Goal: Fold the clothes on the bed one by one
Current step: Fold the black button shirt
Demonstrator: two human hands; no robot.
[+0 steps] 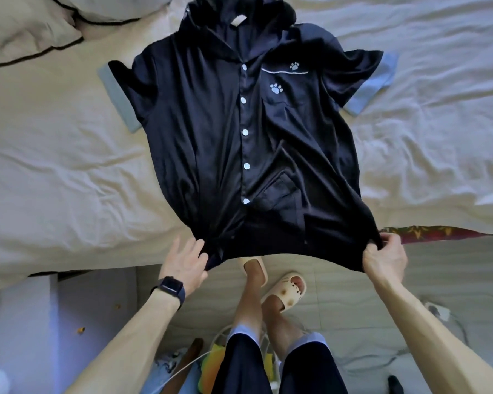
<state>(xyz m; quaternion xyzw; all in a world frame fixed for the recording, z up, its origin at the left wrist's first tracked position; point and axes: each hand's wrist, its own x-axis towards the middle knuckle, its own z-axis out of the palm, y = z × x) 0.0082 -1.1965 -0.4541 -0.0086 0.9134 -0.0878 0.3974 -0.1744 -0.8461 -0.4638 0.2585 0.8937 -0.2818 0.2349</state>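
Dark button-up shirt (211, 137) lies front-up on the bed (54, 166), collar toward the far edge, hem hanging off the near edge. Right hand (384, 260) grips the hem's right corner, fingers curled. Left hand (184, 264), watch (170, 288) on its wrist, is at the left hem corner, fingertips hidden by fabric, grip unclear. Pillow (26, 32) at the far left corner.
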